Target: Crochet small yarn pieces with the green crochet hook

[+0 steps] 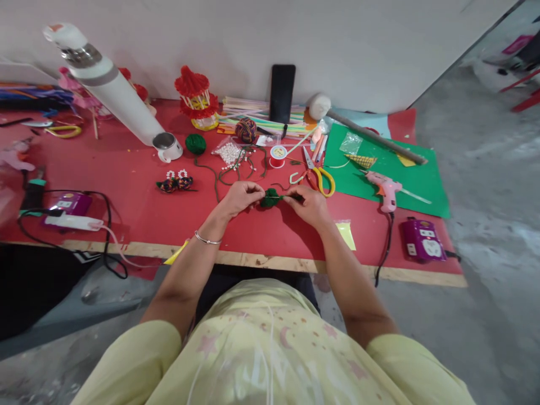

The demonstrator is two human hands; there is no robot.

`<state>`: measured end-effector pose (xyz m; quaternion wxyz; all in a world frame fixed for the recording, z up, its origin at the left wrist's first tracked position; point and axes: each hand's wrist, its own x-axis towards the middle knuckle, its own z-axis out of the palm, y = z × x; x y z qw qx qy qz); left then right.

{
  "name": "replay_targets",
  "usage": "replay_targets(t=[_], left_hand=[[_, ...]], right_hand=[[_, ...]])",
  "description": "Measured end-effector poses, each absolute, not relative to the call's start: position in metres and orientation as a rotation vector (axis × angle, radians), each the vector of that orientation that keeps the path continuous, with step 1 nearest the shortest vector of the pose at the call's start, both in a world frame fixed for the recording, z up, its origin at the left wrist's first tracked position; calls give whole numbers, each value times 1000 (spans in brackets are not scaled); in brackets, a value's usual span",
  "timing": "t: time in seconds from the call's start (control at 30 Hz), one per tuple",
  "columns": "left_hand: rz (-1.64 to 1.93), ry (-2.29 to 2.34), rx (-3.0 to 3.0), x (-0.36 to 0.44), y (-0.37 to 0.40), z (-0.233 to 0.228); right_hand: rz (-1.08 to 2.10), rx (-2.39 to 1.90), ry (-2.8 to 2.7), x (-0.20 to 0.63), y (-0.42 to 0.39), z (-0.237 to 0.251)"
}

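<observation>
Together, left hand [241, 197] and right hand [309, 206] pinch green yarn piece [270, 198] between them.

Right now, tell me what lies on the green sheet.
On the green sheet lie a pink glue gun, a yellow patterned cone, and a clear packet. A long stick crosses its top edge.

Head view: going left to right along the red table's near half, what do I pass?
White power strip → left hand → green yarn piece → right hand → yellow paper → pink glue gun → purple socket.
</observation>
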<state>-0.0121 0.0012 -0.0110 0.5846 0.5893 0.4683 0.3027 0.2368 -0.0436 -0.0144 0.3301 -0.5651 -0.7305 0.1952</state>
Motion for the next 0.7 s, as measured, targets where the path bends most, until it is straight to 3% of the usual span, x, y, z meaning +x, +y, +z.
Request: replay_targets(t=[0.47, 0.7], left_hand=[[684, 1187, 1294, -3, 3, -14], [877, 1278, 1411, 5, -2, -20]], right_hand=[[407, -1470, -1976, 231, -46, -17], [300, -1559, -2004, 225, -50, -24]])
